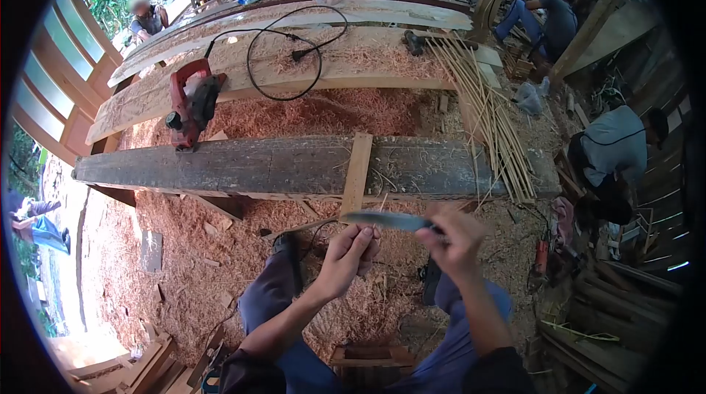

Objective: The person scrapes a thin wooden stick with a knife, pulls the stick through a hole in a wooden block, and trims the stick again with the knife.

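My right hand (454,241) is wrapped round the handle of a knife (390,220), whose broad blade points left over my left hand. The fingers of my left hand (350,256) are closed on a thin light stick (382,203), which stands up a little beside the blade. Just beyond the blade, a flat light wooden strip (357,173) lies across the dark plank (279,166). A bundle of thin split sticks (489,115) rests over the planks on the right.
A red power planer (194,105) with a black cord stands on the planks at the left. Wood shavings (191,262) cover the ground. Several people are around, one (614,148) crouching at the right. Scrap wood (618,320) lies at the lower right.
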The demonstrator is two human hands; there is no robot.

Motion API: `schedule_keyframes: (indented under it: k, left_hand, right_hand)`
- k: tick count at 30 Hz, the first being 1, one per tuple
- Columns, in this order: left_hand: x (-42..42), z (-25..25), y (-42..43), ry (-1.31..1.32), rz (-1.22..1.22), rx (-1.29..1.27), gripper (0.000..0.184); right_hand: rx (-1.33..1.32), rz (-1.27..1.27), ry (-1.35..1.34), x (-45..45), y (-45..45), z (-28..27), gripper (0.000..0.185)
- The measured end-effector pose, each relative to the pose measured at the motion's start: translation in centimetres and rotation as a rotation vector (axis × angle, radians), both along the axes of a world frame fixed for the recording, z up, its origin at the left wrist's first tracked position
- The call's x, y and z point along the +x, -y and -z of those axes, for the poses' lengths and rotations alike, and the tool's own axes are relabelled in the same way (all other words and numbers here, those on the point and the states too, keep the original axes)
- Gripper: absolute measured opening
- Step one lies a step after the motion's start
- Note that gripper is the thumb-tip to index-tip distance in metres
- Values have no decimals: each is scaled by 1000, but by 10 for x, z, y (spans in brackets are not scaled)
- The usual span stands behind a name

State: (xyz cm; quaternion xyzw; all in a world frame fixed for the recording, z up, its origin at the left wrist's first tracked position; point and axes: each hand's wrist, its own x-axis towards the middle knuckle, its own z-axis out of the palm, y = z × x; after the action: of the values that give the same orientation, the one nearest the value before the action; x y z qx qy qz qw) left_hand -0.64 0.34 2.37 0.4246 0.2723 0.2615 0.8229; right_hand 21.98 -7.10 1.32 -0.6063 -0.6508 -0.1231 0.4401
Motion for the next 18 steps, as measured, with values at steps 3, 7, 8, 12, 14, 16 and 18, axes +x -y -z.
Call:
schedule_keyframes:
  k: [3, 7, 8, 12, 14, 16, 18]
  left_hand:
    - [2, 10, 2, -15, 68, 24, 21]
    - [1, 10, 2, -34, 87, -19, 22]
    - [1, 7, 0, -28, 79, -44, 22]
    - [-5, 2, 1, 42, 158, -101, 23]
    - [1, 3, 3, 18, 128, -89, 22]
    - [5, 5, 3, -23, 98, -71, 22]
    - [8, 9, 5, -61, 86, 5, 21]
  right_hand:
    - [-84, -70, 24, -26, -4, -11, 49]
    - [-169, -54, 51, -10, 3, -2, 49]
    - [-167, 20, 49, 1, 5, 9, 48]
    - [61, 338, -12, 53, 8, 4, 48]
    - [39, 287, -48, 43, 16, -2, 48]
    - [19, 237, -101, 20, 18, -4, 49]
    - [-62, 13, 10, -5, 17, -3, 46]
